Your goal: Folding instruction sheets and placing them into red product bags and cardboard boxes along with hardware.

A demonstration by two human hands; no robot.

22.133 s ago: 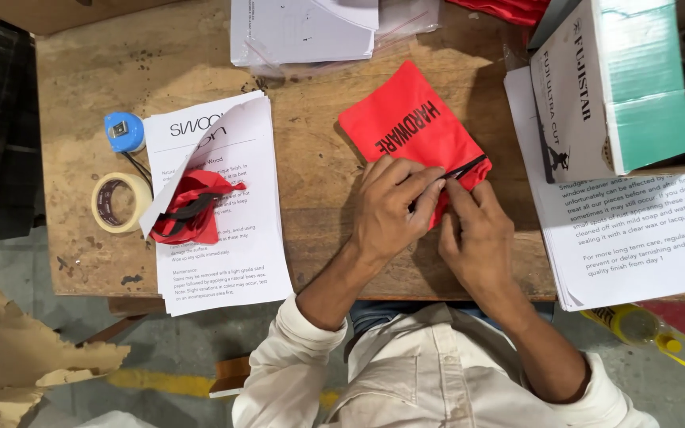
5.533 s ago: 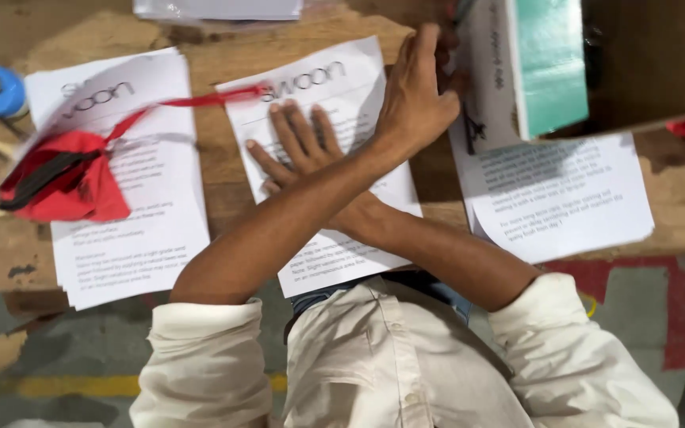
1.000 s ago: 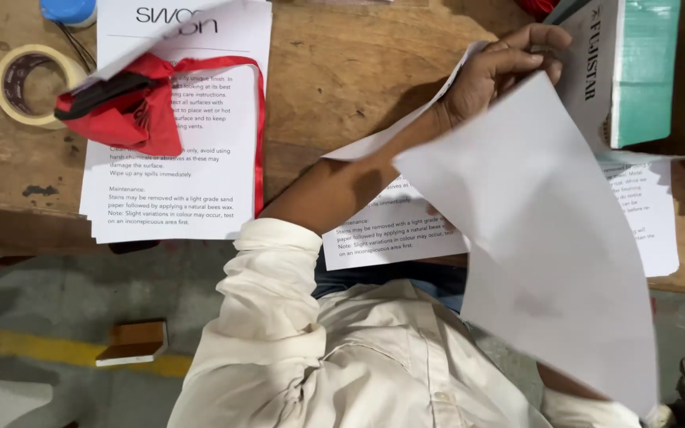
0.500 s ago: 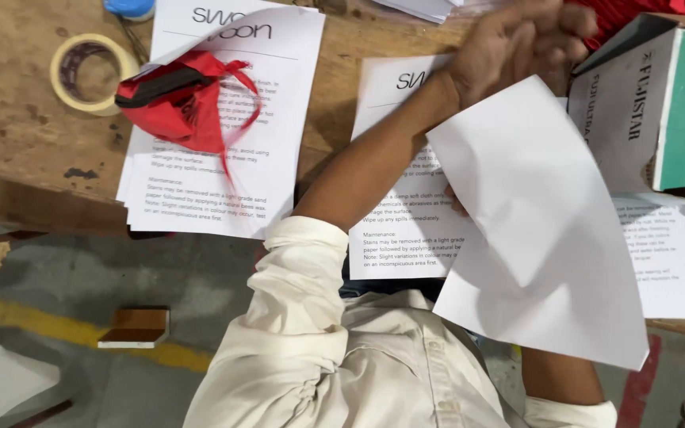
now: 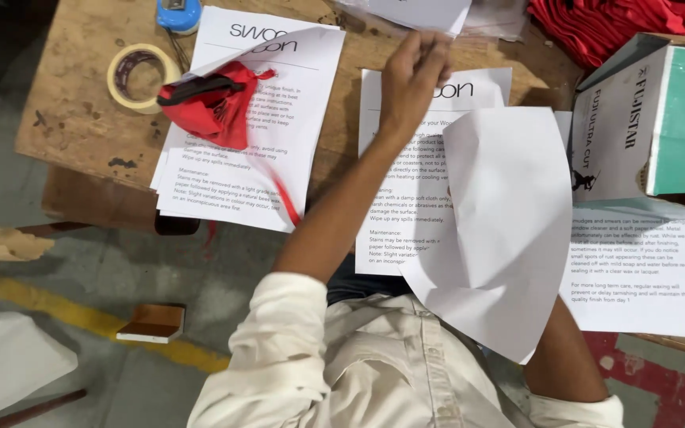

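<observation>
left hand (image 5: 412, 79) is stretched out over the table (image 5: 81, 119), fingers bunched narrow near the top edge of the printed sheet (image 5: 406, 198) lying in the middle, though i can't tell if they're actually pinching anything. a blank white sheet (image 5: 509, 230) is lifted up in front of the right forearm; the right hand is hidden behind it, so no idea what its fingers are doing. off to the left a red pouch (image 5: 212, 103) sits on a paper stack (image 5: 239, 158), tape roll (image 5: 138, 77) beside it. a box (image 5: 644, 127) stands at right.
</observation>
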